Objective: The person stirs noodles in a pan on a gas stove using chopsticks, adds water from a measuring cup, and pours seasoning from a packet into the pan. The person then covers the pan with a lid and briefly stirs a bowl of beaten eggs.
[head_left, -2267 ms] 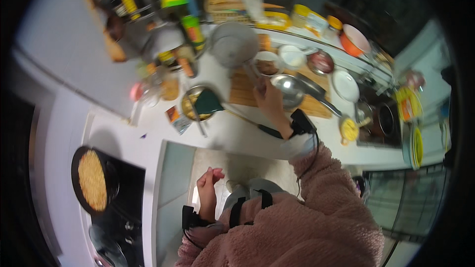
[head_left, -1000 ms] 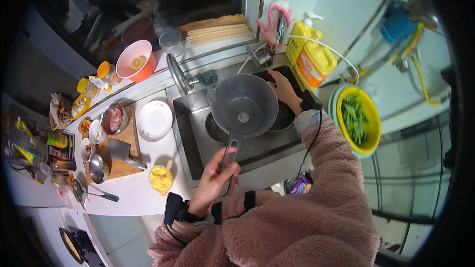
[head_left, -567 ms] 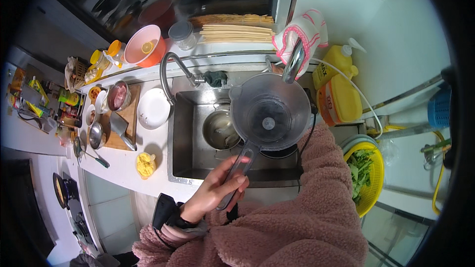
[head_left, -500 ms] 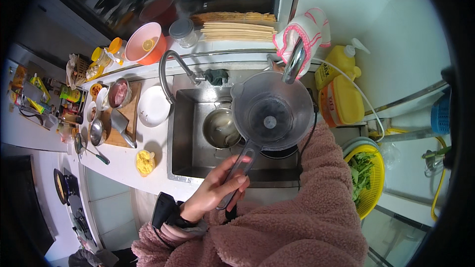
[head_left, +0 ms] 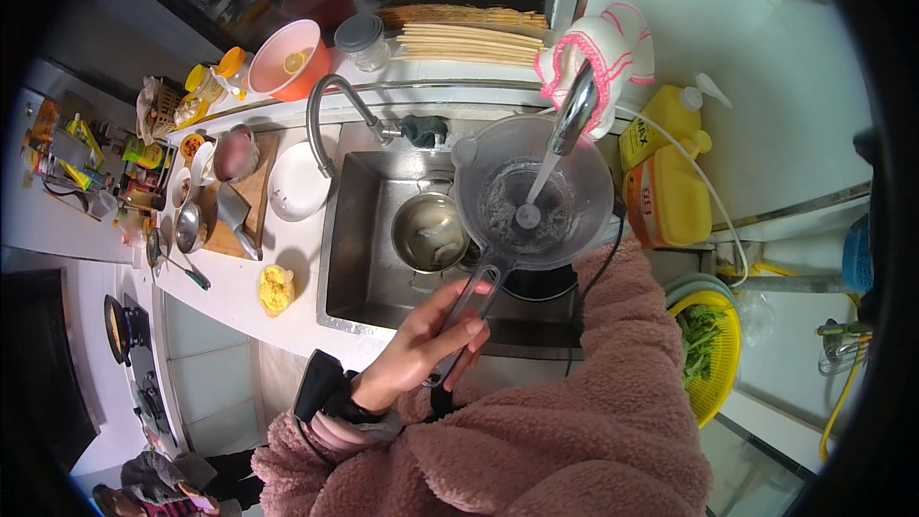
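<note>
My left hand grips the long handle of a translucent grey plastic dipper, held over the steel sink. Water runs into it from a chrome tap draped with a pink-edged white cloth. My right hand is hidden behind the dipper; only its sleeve shows, reaching toward the tap. A steel pot with liquid and pale contents sits in the sink beside a dark pan.
Left: white plate, wooden board, cup of yellow food. Behind: pink bowl, curved faucet. Right: yellow jugs, colander of greens. A person is at lower left.
My view has turned from the counter to the sink. My left hand, earlier without the dipper, now holds it. Water now streams into it. My right hand has gone behind it.
</note>
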